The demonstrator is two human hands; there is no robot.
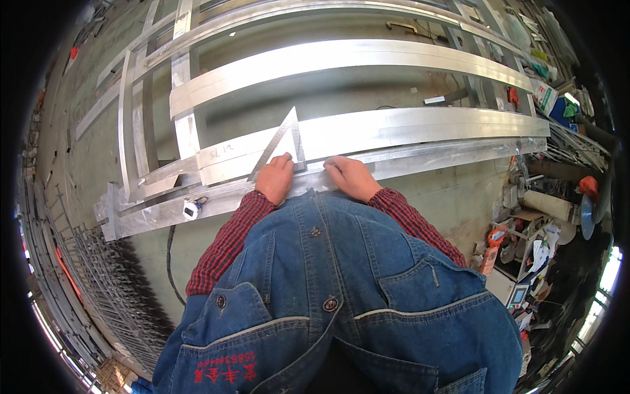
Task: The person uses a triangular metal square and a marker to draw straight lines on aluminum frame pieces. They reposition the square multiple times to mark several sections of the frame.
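A metal triangle square lies on a wide silver metal strip, its point facing away from me. My left hand is closed on the near edge of the square, its fingertips over that edge. To the right, my right hand rests at the near side of the strip, above a metal beam. Its fingers are curled in, and whatever they may hold is hidden. Left of my left hand, a tape measure sits on the near beam. Faint handwriting marks the strip left of the square.
Another wide metal strip crosses the frame farther off, over upright crosspieces. At the left stand stacked metal bars. A cluttered cart and orange-handled tools are at the right. A black cable hangs below the beam.
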